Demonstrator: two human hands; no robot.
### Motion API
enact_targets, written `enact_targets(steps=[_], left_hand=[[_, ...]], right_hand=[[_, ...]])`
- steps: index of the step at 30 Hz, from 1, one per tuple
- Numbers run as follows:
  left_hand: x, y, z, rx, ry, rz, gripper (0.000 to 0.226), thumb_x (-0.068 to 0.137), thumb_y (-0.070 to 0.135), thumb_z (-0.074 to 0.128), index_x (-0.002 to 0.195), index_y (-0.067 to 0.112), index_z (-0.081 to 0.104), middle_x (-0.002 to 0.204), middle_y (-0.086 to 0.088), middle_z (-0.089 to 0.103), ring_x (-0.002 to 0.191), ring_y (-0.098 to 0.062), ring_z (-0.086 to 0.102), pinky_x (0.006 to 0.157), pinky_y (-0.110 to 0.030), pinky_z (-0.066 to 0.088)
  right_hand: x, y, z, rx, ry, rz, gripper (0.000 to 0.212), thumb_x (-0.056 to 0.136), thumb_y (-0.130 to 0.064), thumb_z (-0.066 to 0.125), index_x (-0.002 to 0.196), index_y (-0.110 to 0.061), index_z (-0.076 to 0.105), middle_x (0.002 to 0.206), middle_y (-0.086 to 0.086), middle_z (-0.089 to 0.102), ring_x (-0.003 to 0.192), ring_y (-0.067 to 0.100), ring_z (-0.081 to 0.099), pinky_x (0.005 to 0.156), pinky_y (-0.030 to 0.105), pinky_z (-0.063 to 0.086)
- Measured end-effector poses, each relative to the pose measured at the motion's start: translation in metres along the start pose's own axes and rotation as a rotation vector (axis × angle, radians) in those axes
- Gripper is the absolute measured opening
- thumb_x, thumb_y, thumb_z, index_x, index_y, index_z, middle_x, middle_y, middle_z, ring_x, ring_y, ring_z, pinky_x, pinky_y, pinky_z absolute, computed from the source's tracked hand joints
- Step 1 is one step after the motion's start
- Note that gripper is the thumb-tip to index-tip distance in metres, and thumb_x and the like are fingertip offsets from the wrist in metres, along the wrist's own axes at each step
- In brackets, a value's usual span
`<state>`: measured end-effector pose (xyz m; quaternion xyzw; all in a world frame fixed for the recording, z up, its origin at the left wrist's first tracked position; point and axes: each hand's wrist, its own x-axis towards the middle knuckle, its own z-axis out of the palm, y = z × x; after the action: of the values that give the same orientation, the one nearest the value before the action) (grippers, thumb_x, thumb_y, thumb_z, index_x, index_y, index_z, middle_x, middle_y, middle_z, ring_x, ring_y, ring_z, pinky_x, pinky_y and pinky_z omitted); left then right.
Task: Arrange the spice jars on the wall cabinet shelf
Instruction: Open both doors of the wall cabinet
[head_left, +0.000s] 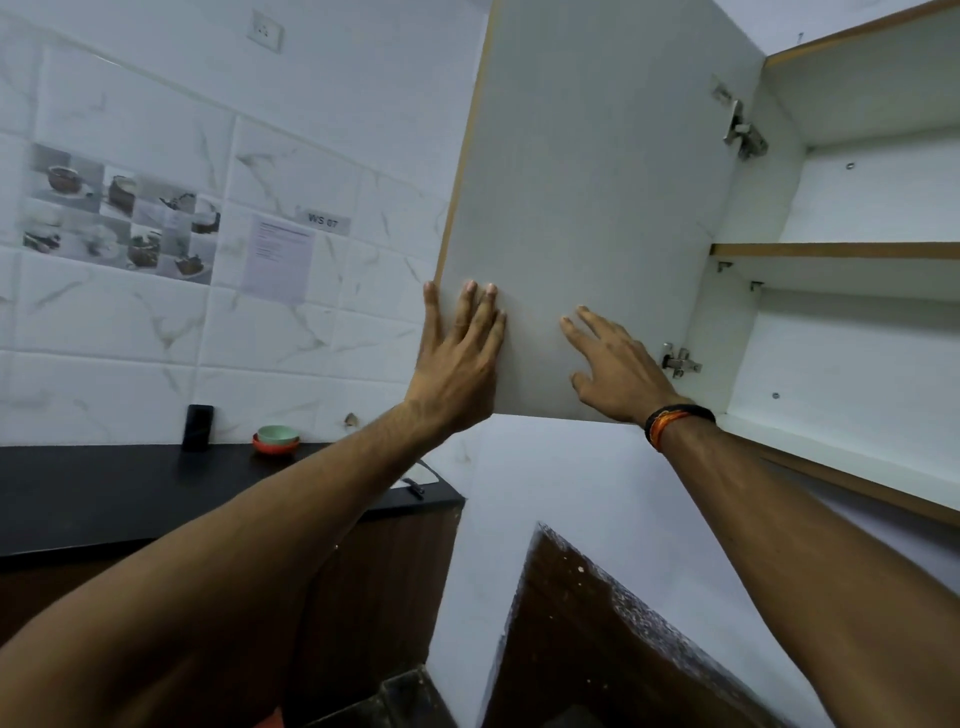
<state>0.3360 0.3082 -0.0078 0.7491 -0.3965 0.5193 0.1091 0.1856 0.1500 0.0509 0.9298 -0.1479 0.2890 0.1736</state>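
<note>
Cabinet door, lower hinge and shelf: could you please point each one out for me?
Cabinet door (587, 208), head view, bare inner face.
Lower hinge (678, 360), head view, metal arm.
Shelf (831, 250), head view, front edge.

Single head-worn wide-angle view, looking forward and tilted upward from below the wall cabinet (852, 218). The open cabinet door (587, 208) stands close, filling the centre; both forearms rise from the bottom edge to the left hand (457, 358) and right hand (618, 369), laid flat on the door's inner face. The cabinet shelf (841, 250) is seen from beneath at right. At left, farther off, lie the tiled wall (182, 156) and the dark desk (104, 488). Straight edges bow toward the frame borders, probably from lens distortion. No second view is given.
</note>
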Motion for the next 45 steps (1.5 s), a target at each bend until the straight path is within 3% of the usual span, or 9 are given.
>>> enact_targets(steps=[4,8,13,20,24,28,34,38,45], left_hand=[[0.012,0.046,-0.004,-0.095,-0.021,-0.046,0.074,0.08,0.031,0.058,0.145,0.002,0.042,0.162,-0.026,0.018,0.15,-0.048,0.006,0.106,-0.08,-0.009],[0.024,0.106,-0.003,-0.231,-0.041,0.08,0.066,0.088,0.042,0.056,0.144,0.011,0.04,0.166,-0.021,0.004,0.152,-0.043,0.001,0.109,-0.078,-0.006],[0.035,0.188,-0.009,-0.456,0.015,0.252,0.055,0.09,0.041,0.053,0.137,0.013,0.046,0.166,-0.019,0.008,0.153,-0.04,0.003,0.114,-0.071,-0.002],[0.05,0.297,-0.021,-0.713,0.047,0.449,0.06,0.092,0.046,0.052,0.138,0.008,0.046,0.162,-0.018,0.023,0.15,-0.038,0.018,0.122,-0.053,0.012],[0.058,0.348,-0.034,-0.87,0.04,0.524,0.064,0.094,0.045,0.052,0.144,0.006,0.042,0.161,-0.019,0.024,0.149,-0.038,0.02,0.122,-0.047,0.016],[0.066,0.398,-0.056,-1.057,0.003,0.572,0.068,0.096,0.04,0.053,0.149,0.002,0.035,0.163,-0.02,0.019,0.151,-0.035,0.017,0.122,-0.042,0.014],[0.085,0.451,-0.087,-1.273,-0.111,0.628,0.081,0.098,0.035,0.055,0.156,-0.002,0.014,0.164,-0.023,0.012,0.152,-0.034,0.016,0.123,-0.04,0.016],[0.101,0.472,-0.103,-1.586,-0.129,0.538,0.071,0.092,0.033,0.061,0.148,0.0,0.031,0.145,-0.019,0.047,0.126,-0.035,0.051,0.104,-0.04,0.045],[0.115,0.49,-0.113,-2.068,-0.499,0.204,0.059,0.09,0.013,0.065,0.144,0.011,0.04,0.133,-0.011,0.058,0.112,-0.028,0.063,0.09,-0.045,0.059]], right_hand=[[-0.034,0.046,-0.022,-0.096,-0.006,0.104,0.072,0.095,-0.022,0.057,0.161,-0.021,0.027,0.169,0.008,0.018,0.153,0.03,0.023,0.119,0.05,0.03],[-0.078,0.093,-0.05,-0.225,0.006,0.207,0.068,0.094,-0.021,0.059,0.158,-0.02,0.034,0.166,0.01,0.025,0.151,0.029,0.025,0.116,0.048,0.031],[-0.138,0.136,-0.085,-0.409,-0.009,0.315,0.065,0.091,-0.017,0.06,0.153,-0.018,0.042,0.162,0.011,0.033,0.147,0.031,0.032,0.111,0.049,0.034],[-0.211,0.18,-0.123,-0.521,0.002,0.486,0.062,0.087,-0.011,0.061,0.148,-0.011,0.05,0.158,0.017,0.039,0.145,0.036,0.036,0.107,0.052,0.037],[-0.245,0.198,-0.14,-0.544,-0.02,0.584,0.066,0.09,-0.013,0.059,0.154,-0.013,0.041,0.164,0.016,0.028,0.149,0.034,0.029,0.117,0.052,0.032],[-0.274,0.216,-0.153,-0.6,-0.058,0.672,0.073,0.095,-0.021,0.055,0.16,-0.014,0.022,0.17,0.015,0.008,0.157,0.032,0.01,0.125,0.054,0.017],[-0.299,0.234,-0.166,-0.656,-0.082,0.771,0.082,0.097,-0.03,0.053,0.163,-0.017,0.007,0.171,0.011,-0.008,0.158,0.031,-0.001,0.127,0.055,0.009],[-0.306,0.243,-0.169,-0.664,-0.095,0.805,0.083,0.096,-0.03,0.053,0.163,-0.018,0.006,0.171,0.009,-0.009,0.158,0.03,-0.002,0.127,0.055,0.009],[-0.31,0.243,-0.165,-0.634,-0.115,0.867,0.08,0.099,-0.03,0.052,0.163,-0.02,0.006,0.171,0.008,-0.01,0.158,0.03,-0.003,0.125,0.057,0.018]])
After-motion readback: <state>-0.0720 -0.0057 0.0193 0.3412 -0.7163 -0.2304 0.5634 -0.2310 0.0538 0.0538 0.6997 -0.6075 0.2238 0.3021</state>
